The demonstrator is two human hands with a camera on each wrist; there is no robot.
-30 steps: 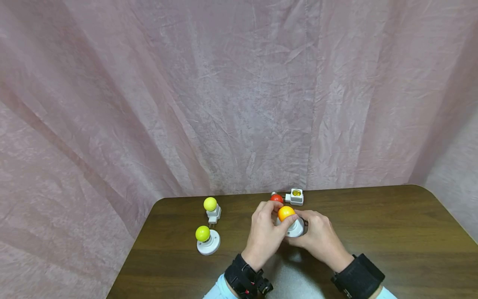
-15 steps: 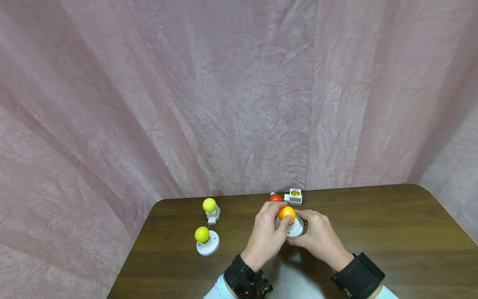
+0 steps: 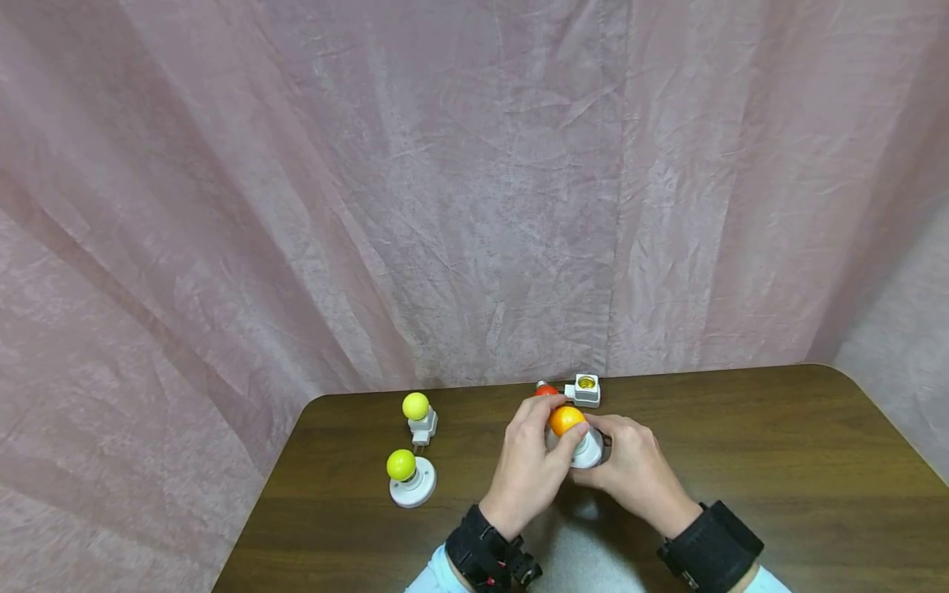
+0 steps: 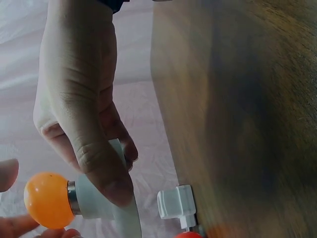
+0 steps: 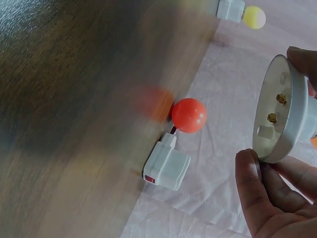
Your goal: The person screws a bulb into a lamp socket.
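Note:
My left hand has its fingers round an orange light bulb, thumb at the near side. In the left wrist view, some of its fingertips touch the underside of the bulb, while another stands apart from it. My right hand grips the white round lamp holder by its edge, and the bulb's metal collar meets the holder's neck. The right wrist view shows the hollow back of the lamp holder with brass screws, raised off the table.
Behind the hands lie a red bulb and a white square plug-in socket. Leftward, one yellow-green bulb stands in a round holder, another in a plug-in socket. A pink curtain hangs behind the table.
My left thumb and fingers have shifted slightly round the orange bulb, which tips a little to the left. The right hand keeps its hold on the lamp holder.

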